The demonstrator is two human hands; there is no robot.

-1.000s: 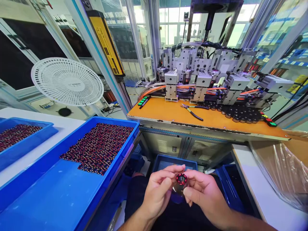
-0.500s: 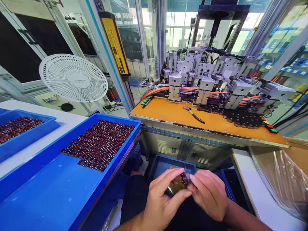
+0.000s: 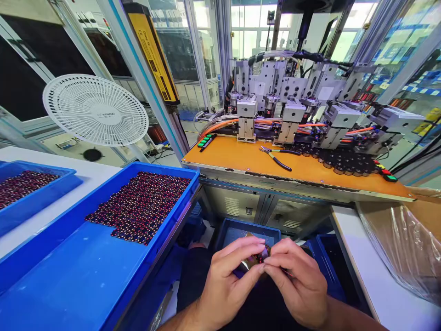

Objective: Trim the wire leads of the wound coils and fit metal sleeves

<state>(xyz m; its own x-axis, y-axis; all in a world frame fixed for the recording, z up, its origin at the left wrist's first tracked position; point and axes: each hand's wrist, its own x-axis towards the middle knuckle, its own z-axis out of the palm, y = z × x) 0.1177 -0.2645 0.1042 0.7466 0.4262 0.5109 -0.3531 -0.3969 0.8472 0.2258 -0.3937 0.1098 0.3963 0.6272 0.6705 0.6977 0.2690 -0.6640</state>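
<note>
In front of my lap, both hands hold a small black ring-shaped part with red spots [image 3: 261, 259]. The fingers and thumb of my left hand [image 3: 229, 280] close around its left side. From the right, my right hand [image 3: 301, 280] pinches its near edge, thumb and fingertips pressed close to my left thumb. Fingers hide much of the ring, so its exact kind cannot be told. To the left, a large blue tray [image 3: 65, 280] carries a dense patch of small black, red and pale parts [image 3: 141, 207].
Ahead, an orange-topped bench [image 3: 234, 154] bears a metal fixture machine [image 3: 289, 115], pliers [image 3: 277, 158] and black round pieces [image 3: 351, 161]. Below it sits a blue bin [image 3: 227, 230]. A white fan [image 3: 99, 110] stands at left; a plastic-wrapped carton [image 3: 396, 243] lies at right.
The ring has been turned between my fingers and is now more covered. My right thumb and fingertips have moved to its near lower edge. The view has shifted slightly.
</note>
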